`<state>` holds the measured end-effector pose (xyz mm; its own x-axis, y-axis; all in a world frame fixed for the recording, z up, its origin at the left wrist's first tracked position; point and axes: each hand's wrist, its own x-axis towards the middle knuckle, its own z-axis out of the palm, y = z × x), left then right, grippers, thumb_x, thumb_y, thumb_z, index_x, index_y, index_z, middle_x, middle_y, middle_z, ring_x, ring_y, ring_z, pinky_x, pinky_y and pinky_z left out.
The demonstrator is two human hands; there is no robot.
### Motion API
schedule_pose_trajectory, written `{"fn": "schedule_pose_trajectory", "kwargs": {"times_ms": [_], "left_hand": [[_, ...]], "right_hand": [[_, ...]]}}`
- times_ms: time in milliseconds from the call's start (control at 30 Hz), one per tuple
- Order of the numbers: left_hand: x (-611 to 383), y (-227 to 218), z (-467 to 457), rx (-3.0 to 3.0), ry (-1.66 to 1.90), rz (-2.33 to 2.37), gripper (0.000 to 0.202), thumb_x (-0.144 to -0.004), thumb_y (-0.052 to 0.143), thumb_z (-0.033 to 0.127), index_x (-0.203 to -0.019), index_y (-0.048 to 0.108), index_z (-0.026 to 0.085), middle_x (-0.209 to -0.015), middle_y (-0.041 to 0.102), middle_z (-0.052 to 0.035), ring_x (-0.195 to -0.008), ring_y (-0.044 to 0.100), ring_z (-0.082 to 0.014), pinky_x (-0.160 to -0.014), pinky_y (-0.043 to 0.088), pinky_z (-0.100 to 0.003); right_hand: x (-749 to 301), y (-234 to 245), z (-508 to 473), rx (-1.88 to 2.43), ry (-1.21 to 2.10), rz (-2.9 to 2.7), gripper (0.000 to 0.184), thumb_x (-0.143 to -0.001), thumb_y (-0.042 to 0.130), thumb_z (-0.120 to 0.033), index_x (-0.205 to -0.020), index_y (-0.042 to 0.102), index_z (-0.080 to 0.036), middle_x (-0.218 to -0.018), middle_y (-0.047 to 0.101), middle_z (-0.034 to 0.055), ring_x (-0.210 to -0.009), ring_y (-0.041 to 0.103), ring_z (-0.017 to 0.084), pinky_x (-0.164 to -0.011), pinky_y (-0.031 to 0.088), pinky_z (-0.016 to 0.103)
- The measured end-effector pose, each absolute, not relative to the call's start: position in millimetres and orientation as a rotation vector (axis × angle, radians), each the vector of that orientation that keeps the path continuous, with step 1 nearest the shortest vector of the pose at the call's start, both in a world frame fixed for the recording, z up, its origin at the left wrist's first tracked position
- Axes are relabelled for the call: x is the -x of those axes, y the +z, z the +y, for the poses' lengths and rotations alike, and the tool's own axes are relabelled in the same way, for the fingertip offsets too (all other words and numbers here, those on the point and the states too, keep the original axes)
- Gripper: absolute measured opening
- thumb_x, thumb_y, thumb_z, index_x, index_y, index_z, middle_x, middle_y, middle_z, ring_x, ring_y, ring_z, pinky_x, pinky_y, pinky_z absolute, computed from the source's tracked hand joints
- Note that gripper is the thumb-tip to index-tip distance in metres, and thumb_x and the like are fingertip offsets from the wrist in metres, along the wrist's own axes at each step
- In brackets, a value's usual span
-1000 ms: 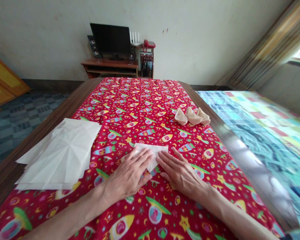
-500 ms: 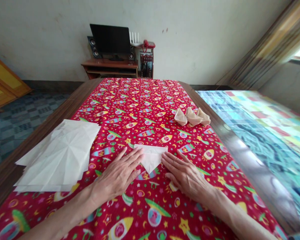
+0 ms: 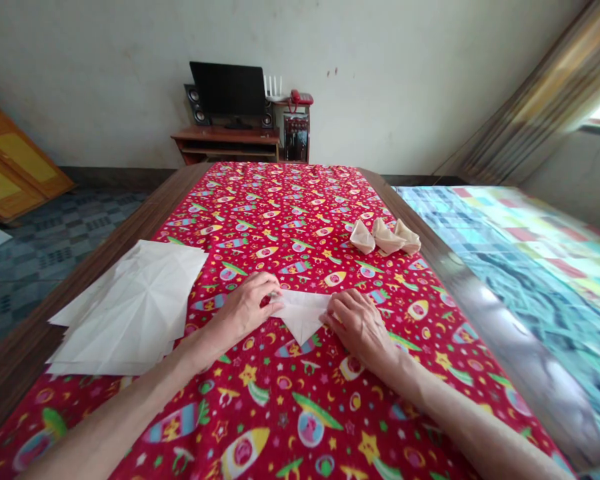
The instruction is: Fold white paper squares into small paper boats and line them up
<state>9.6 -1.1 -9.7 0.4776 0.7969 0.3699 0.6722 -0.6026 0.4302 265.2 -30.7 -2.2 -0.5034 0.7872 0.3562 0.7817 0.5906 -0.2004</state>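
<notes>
A white paper folded into a downward-pointing triangle (image 3: 303, 313) lies on the red rocket-print tablecloth (image 3: 290, 220). My left hand (image 3: 245, 308) has its fingers curled, pinching the triangle's upper left corner. My right hand (image 3: 357, 323) curls its fingers onto the upper right corner. Both hands rest on the cloth at either side of the paper.
A stack of creased white sheets (image 3: 133, 307) lies to the left. Three folded beige paper pieces (image 3: 386, 237) sit at the right near the table's wooden edge (image 3: 505, 353). Beyond the table stand a desk with a monitor (image 3: 229, 90) and speakers.
Both hands lay flat on the paper, then slid apart off it. Now their fingers have curled and pinch the triangle's two top corners.
</notes>
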Motion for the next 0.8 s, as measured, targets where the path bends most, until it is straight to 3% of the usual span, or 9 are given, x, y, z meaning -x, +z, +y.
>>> {"fn": "schedule_pose_trajectory", "kwargs": {"times_ms": [100, 200, 267, 333, 433, 633, 767, 800], "left_hand": [[-19, -8, 11, -2.54, 0.658, 1.303, 0.04, -0.074, 0.071, 0.035, -0.108, 0.056, 0.019, -0.103, 0.057, -0.0052, -0.098, 0.057, -0.0206, -0.087, 0.048, -0.034], [-25, -2, 14, -2.535, 0.515, 1.327, 0.042, -0.072, 0.072, 0.038, -0.105, 0.054, 0.02, -0.1, 0.059, -0.0043, -0.095, 0.058, -0.0212, -0.084, 0.047, -0.033], [-27, 5, 14, -2.496, 0.432, 1.35, 0.038, -0.072, 0.071, 0.038, -0.101, 0.055, 0.021, -0.097, 0.062, -0.0033, -0.092, 0.06, -0.0211, -0.079, 0.045, -0.03], [-28, 12, 15, -2.436, 0.326, 1.379, 0.03, -0.071, 0.07, 0.037, -0.093, 0.057, 0.021, -0.087, 0.065, -0.0008, -0.081, 0.061, -0.0195, -0.069, 0.043, -0.026], [-29, 17, 17, -2.335, 0.196, 1.372, 0.019, -0.069, 0.069, 0.035, -0.072, 0.059, 0.02, -0.066, 0.059, 0.0044, -0.061, 0.055, -0.0138, -0.054, 0.033, -0.022], [-30, 12, 13, -2.32, 0.415, 1.331, 0.02, -0.069, 0.069, 0.025, -0.058, 0.054, 0.016, -0.065, 0.053, 0.005, -0.06, 0.05, -0.0097, -0.054, 0.032, -0.021], [-27, 20, 6, -2.422, 0.779, 1.325, 0.017, -0.076, 0.067, 0.02, -0.063, 0.057, 0.017, -0.068, 0.055, 0.0023, -0.066, 0.053, -0.0117, -0.061, 0.038, -0.022], [-26, 24, 4, -2.472, 0.88, 1.333, 0.017, -0.079, 0.065, 0.021, -0.064, 0.058, 0.017, -0.069, 0.056, 0.0014, -0.069, 0.053, -0.0129, -0.064, 0.039, -0.023]], "right_hand": [[-266, -6, -26, 1.285, 0.119, -2.366, 0.017, -0.089, 0.056, -0.032, -0.076, 0.056, -0.021, -0.079, 0.058, 0.0028, -0.076, 0.053, 0.017, -0.07, 0.042, 0.03], [-269, -9, -25, 1.273, 0.194, -2.273, 0.01, -0.087, 0.058, -0.031, -0.088, 0.058, -0.021, -0.09, 0.059, 0.0049, -0.084, 0.054, 0.019, -0.073, 0.045, 0.033], [-271, -12, -24, 1.239, 0.197, -2.236, 0.027, -0.086, 0.059, -0.03, -0.111, 0.055, -0.022, -0.111, 0.058, 0.0092, -0.1, 0.052, 0.023, -0.082, 0.046, 0.038], [-273, -16, -22, 1.189, 0.189, -2.235, 0.05, -0.085, 0.06, -0.029, -0.131, 0.043, -0.021, -0.128, 0.05, 0.0123, -0.114, 0.046, 0.027, -0.091, 0.044, 0.043], [-275, -19, -17, 1.186, 0.185, -2.26, 0.063, -0.082, 0.063, -0.03, -0.138, 0.036, -0.019, -0.13, 0.049, 0.0139, -0.115, 0.046, 0.028, -0.091, 0.044, 0.045], [-273, -8, -6, 1.267, 0.395, -2.273, 0.05, -0.075, 0.069, -0.025, -0.122, 0.053, -0.018, -0.104, 0.061, 0.008, -0.087, 0.059, 0.02, -0.074, 0.049, 0.033], [-268, 11, 0, 1.119, 0.441, -2.282, 0.005, -0.083, 0.061, -0.022, -0.084, 0.063, -0.018, -0.077, 0.062, 0.0016, -0.068, 0.057, 0.013, -0.062, 0.043, 0.024], [-267, 16, 1, 1.074, 0.376, -2.27, 0.009, -0.086, 0.057, -0.022, -0.079, 0.062, -0.018, -0.074, 0.061, 0.0017, -0.068, 0.056, 0.013, -0.062, 0.042, 0.024]]}}
